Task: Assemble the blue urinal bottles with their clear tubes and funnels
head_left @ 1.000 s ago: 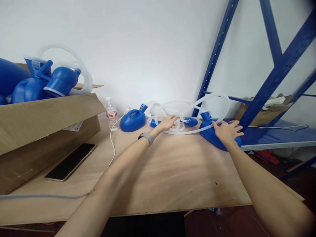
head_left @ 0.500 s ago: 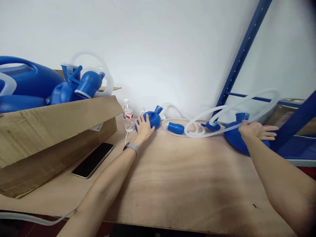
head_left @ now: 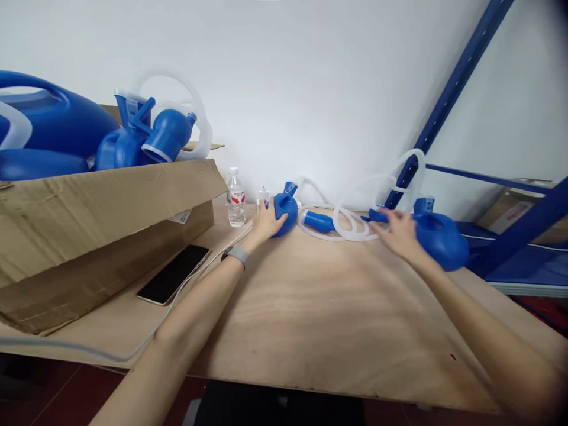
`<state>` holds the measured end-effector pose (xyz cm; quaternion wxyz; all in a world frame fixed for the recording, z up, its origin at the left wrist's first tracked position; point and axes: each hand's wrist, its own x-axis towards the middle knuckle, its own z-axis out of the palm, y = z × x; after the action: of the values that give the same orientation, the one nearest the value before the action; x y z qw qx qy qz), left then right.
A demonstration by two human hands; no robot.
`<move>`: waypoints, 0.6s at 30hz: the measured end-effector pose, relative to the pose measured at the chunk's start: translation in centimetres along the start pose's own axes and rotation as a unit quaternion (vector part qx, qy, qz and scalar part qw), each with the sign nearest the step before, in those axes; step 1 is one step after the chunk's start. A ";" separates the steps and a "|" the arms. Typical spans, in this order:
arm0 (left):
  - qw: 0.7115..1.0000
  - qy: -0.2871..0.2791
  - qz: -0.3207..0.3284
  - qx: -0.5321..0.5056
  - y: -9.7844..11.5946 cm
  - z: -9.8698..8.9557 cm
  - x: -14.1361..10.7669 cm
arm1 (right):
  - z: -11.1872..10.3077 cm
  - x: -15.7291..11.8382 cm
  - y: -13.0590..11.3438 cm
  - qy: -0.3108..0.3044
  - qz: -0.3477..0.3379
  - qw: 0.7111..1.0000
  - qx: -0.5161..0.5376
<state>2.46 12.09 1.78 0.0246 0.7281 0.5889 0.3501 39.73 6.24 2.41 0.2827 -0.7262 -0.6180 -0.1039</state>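
Near the back of the table, my left hand (head_left: 265,222) rests with spread fingers against the left side of a blue jug (head_left: 286,212). My right hand (head_left: 400,234), slightly blurred, has its fingers apart over the white tubing beside a small blue part (head_left: 377,215). Just right of that hand stands a second blue jug (head_left: 444,242), its lower left side partly behind my wrist. Between the hands, a blue cup-like piece (head_left: 318,221) lies by coiled white tubing (head_left: 350,236).
An open cardboard box (head_left: 106,201) of blue jugs fills the left. Near it are a dark phone (head_left: 175,275), a water bottle (head_left: 236,198) and a cable (head_left: 195,275). A blue metal shelf frame (head_left: 457,83) stands at the right.
My right hand has moved left from the right jug to the small blue part. The raised tubing has dropped leftward. My left hand has shifted to the left side of its jug.
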 end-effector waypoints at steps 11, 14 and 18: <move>0.997 -0.048 0.044 -0.029 2.2 -3.1 -1.6 | 3.2 -6.7 -11.2 -0.201 -0.204 0.955 -0.082; 0.992 -0.113 0.050 -0.037 2.7 -5.7 -3.0 | 4.1 -6.1 -11.2 -0.203 -0.169 0.959 -0.100; 0.972 -0.213 0.083 -0.054 2.1 -9.1 -4.7 | 5.6 -5.7 -9.6 -0.182 -0.135 0.966 -0.125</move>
<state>-0.93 3.93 7.35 0.1592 0.8296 0.4881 0.2193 28.26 5.18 -2.30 0.0558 -0.6721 -0.7335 -0.0841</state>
